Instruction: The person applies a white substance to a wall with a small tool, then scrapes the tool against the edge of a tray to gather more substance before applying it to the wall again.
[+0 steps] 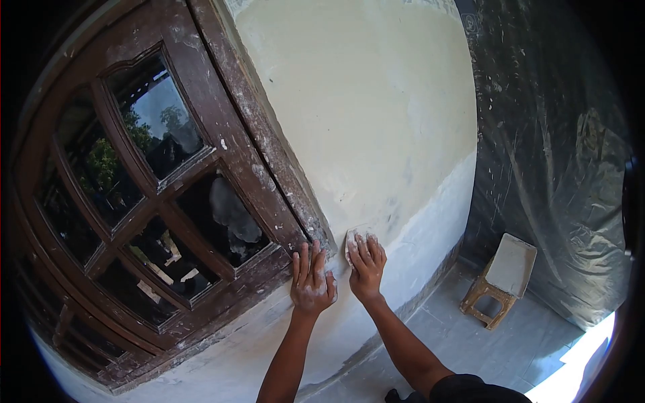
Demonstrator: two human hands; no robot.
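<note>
The dusty left hand (312, 285) lay open, fingers slightly spread, its fingertips at the lower corner of the window frame (265, 141), grasping nothing visible. Just beside it, the right hand (366, 265) held a pale flat pad (349, 243) against the plastered wall (376, 134), fingers laid over it. Uneven pressure could have tipped the pad and gouged the plaster; a slip leftward might have knocked it into the other hand. Farther off, a careless step could have toppled the tray (529, 272) from its stool (478, 294).
</note>
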